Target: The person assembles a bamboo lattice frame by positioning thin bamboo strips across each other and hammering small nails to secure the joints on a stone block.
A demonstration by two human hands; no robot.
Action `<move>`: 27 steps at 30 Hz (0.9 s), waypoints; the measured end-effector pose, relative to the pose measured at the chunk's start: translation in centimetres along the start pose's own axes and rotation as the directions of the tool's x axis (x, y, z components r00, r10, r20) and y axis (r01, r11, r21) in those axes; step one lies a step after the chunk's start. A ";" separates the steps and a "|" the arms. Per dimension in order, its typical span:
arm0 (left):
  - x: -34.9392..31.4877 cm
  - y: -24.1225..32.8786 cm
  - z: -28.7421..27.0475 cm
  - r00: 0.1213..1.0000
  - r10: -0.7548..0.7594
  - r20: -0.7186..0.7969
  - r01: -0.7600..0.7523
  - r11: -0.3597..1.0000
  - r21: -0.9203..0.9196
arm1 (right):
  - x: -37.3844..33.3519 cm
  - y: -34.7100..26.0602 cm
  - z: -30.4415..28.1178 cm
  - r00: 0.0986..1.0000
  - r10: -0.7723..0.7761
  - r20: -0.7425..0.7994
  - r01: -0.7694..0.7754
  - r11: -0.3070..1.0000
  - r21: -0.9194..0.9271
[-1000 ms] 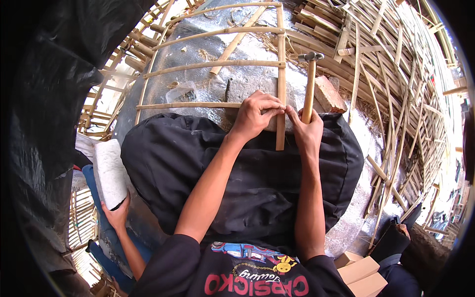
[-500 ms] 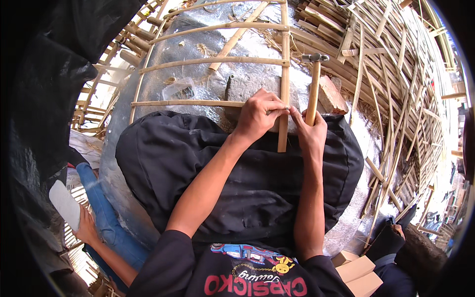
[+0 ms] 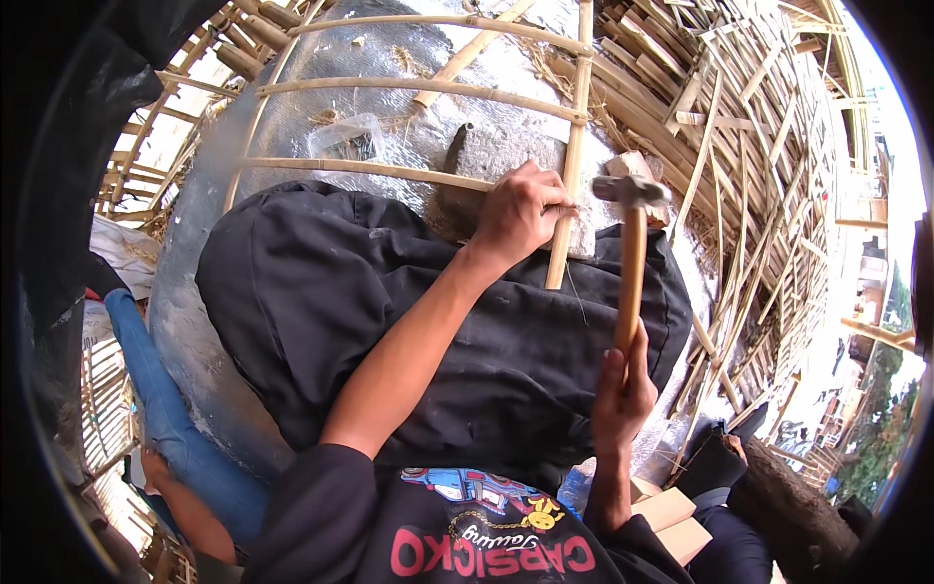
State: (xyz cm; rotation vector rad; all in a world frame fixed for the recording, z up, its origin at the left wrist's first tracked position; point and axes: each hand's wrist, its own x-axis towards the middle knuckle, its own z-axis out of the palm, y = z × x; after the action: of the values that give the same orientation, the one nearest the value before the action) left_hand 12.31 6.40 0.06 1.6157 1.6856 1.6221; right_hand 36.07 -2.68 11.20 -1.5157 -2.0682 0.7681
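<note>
My left hand (image 3: pixel 520 212) pinches at the bamboo strip (image 3: pixel 576 146) that runs away from me, where a thin crosspiece (image 3: pixel 389 171) meets it. Whatever is between the fingertips is too small to make out. Beneath the joint sits a rough grey block (image 3: pixel 511 151). My right hand (image 3: pixel 623 394) is wrapped round the wooden handle of a hammer (image 3: pixel 632 263). The hammer's metal head, slightly blurred, is raised just right of the strip and apart from it. Several crosspieces join the strip into a ladder-like bamboo frame.
A clear plastic box (image 3: pixel 350 138) with small dark pieces stands on the silvery sheet (image 3: pixel 389 44). A brick piece (image 3: pixel 634 167) lies beside the block. Split bamboo (image 3: pixel 749 185) is heaped at right. Another person's jeans-clad leg (image 3: pixel 180 389) is at lower left.
My right hand has left the joint and drawn back toward me, gripping the hammer's handle lower down. My left hand stays pinched at the strip. The whole view has shifted slightly.
</note>
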 end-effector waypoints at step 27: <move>0.1 -0.6 -0.3 1.000 0.008 -0.002 -0.008 1.000 -0.007 | -1.3 2.0 1.8 0.971 -0.199 -0.134 0.172 0.967 -0.187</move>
State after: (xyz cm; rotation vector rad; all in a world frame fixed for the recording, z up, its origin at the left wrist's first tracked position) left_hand 11.75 6.44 -0.27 1.6201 1.6745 1.6316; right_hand 36.66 -3.74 8.51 -1.3947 -2.1695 0.3972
